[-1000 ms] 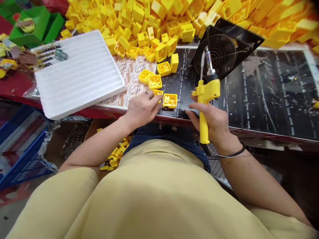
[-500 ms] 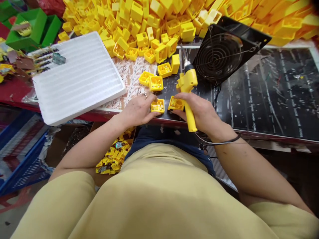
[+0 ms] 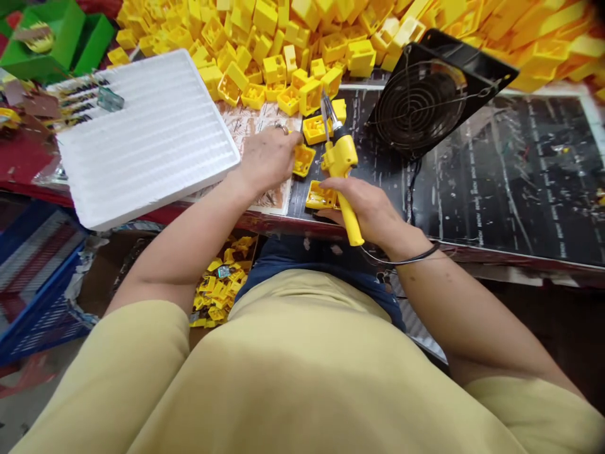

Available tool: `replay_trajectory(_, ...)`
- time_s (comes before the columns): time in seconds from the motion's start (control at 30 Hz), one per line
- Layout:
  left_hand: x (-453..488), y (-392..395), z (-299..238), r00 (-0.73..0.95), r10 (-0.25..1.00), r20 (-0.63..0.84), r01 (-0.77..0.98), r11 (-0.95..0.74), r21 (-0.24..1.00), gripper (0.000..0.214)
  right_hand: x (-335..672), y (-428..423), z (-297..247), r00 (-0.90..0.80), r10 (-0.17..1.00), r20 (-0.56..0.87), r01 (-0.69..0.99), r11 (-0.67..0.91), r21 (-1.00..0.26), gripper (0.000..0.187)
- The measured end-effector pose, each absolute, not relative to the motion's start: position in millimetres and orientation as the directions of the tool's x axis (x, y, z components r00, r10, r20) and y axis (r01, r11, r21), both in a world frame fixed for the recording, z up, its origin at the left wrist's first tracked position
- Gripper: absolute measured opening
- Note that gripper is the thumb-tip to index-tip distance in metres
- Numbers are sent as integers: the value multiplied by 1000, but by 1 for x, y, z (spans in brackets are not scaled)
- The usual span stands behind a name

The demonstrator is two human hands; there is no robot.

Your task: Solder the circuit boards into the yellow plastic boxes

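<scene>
My right hand (image 3: 366, 205) is wrapped round the yellow handle of a soldering gun (image 3: 343, 157), whose metal tip points up and away from me. Thumb and fingertips of that hand also touch an open yellow plastic case (image 3: 319, 195) on the near edge of the table, with small metal parts inside. Farther forward and left, my left hand (image 3: 271, 157) is closed at the side of another open yellow case (image 3: 303, 160); its fingertips are partly hidden. Just beyond lies a further yellow case (image 3: 316, 128), partly behind the soldering tip.
A large heap of yellow cases (image 3: 265, 57) covers the back of the table. At left lie a white foam tray (image 3: 155, 139) and green bins (image 3: 47, 44). A black fan (image 3: 416, 107) stands right of the gun. Below the table edge is a box of yellow parts (image 3: 220, 290).
My left hand has moved forward from the near table edge to the cases behind. The case it held at the edge no longer shows there. My right hand, with gun and case, has shifted slightly left.
</scene>
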State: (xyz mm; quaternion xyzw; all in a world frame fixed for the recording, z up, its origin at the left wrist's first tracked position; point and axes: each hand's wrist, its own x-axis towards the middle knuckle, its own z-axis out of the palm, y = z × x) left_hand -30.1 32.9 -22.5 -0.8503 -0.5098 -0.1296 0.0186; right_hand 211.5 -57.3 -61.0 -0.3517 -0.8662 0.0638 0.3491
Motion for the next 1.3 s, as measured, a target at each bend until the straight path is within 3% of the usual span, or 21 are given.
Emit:
replay_trajectory(0.17, -21, 12, -8, 667, 743, 56, 745, -665, -48, 35, 233, -60, -59, -464, 683, 564, 583, 715, -386, 47)
replay_trajectory(0.23, -11, 3, -7, 674, 738, 15, 738, -674, -31, 39, 241, -58, -60, -473, 689, 549, 583, 712, -391, 48)
replay_trajectory(0.33, -2, -5, -6, 608, 784, 127, 769, -621, 151, 43, 244, -57, -66, -485, 688, 540, 586, 714, -383, 50)
replay_trajectory(0.43, -9, -21, -5, 578, 776, 251, 689, -629, 359, 33, 242, -60, -67, -472, 706, 529, 614, 693, -378, 55)
replay_trajectory(0.5, -14, -41, -12, 709, 696, 110, 585, -669, 459, 29, 240, -65, -63, -460, 723, 515, 635, 673, -379, 53)
replay_trajectory(0.53, -15, -54, -20, 793, 608, -38, 549, -687, 476, 28, 240, -67, -61, -455, 731, 509, 642, 665, -381, 51)
replay_trajectory(0.6, -13, -78, -43, 815, 481, -324, 575, -742, 345, 26, 239, -70, -58, -447, 744, 497, 659, 649, -380, 48)
replay_trajectory(0.67, -6, -97, -74, 740, 512, -436, 621, -769, 150, 38, 239, -69, -57, -448, 755, 478, 676, 636, -372, 49)
replay_trajectory(0.9, 27, -120, -137, 623, 657, -425, 717, -697, -25, 62, 240, -64, -61, -452, 809, 377, 741, 575, -346, 66)
replay_trajectory(1.13, 31, -119, -139, 635, 658, -403, 700, -711, -58, 49, 234, -66, -62, -395, 855, 337, 772, 508, -383, 70)
replay_trajectory(1.3, 19, -113, -127, 699, 607, -379, 637, -769, -58, 41, 236, -61, -68, -412, 825, 387, 775, 541, -327, 71)
